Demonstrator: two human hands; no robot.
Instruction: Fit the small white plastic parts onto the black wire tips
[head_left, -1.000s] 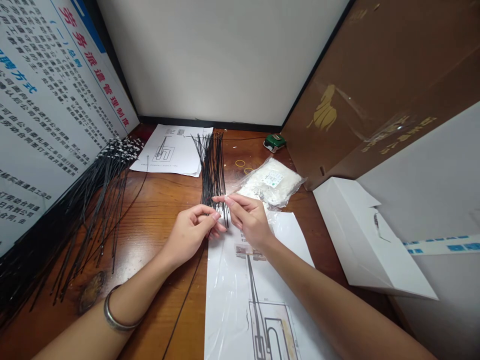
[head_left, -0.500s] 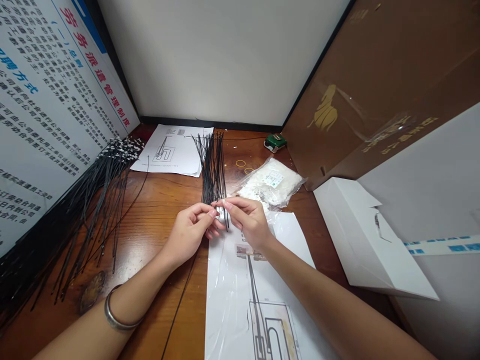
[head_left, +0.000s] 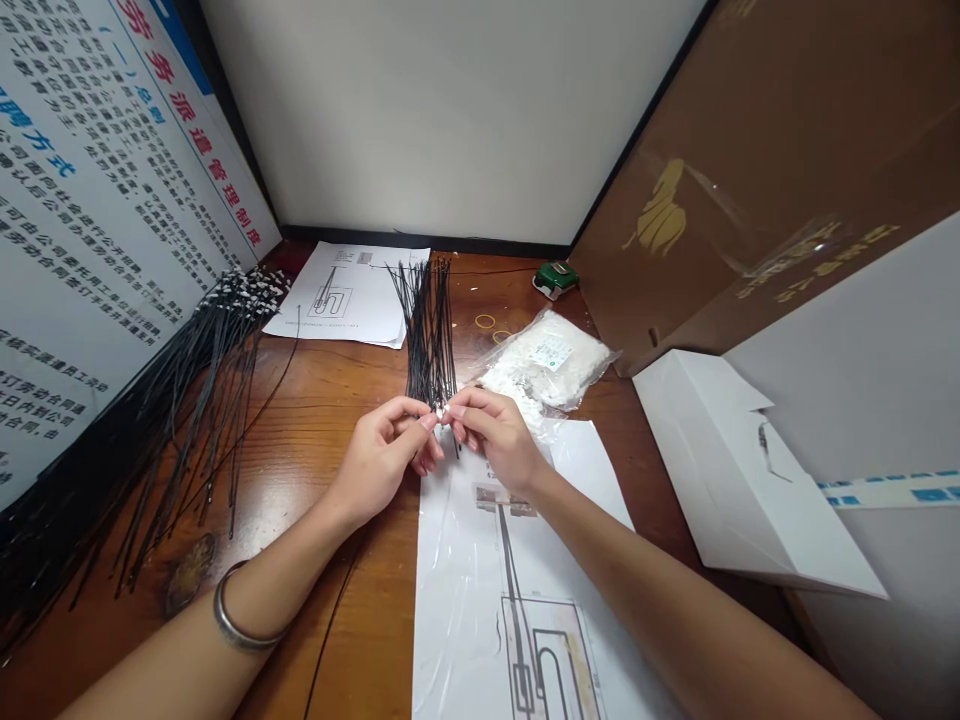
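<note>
My left hand and my right hand meet fingertip to fingertip above the wooden table. Together they pinch a small white connector at the end of a thin black wire that trails down past my left forearm. Just beyond the fingers lies a bundle of black wires. Under my right wrist is a laminated drawing sheet.
A big pile of black wires with white ends lies on the left by a printed board. A bag of white parts, a green object, a paper drawing, a white box and brown cardboard surround the spot.
My fingertips have closed together on the small white connector. The view has shifted slightly, and the trailing wire has moved left along the table.
</note>
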